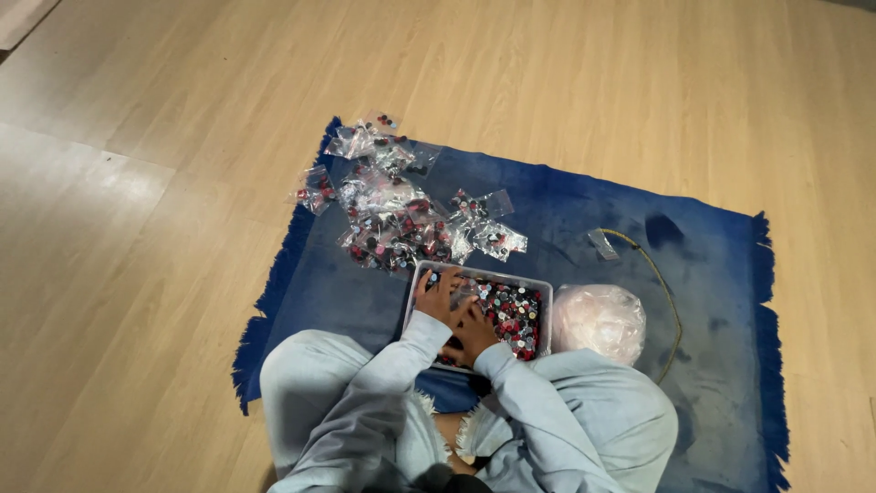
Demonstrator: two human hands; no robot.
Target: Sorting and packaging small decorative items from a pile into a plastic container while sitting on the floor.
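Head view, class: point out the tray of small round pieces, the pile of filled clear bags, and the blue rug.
tray [546, 290]: head view, bare far right rim.
pile of filled clear bags [394, 217]: head view, middle of the heap.
blue rug [584, 205]: head view, bare far part.

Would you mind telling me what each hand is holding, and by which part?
It cannot be told: both the left hand and right hand are in the tray of small pieces.

Soft indoor light – pale glare on the floor [87, 196] at left, mild blur throughout
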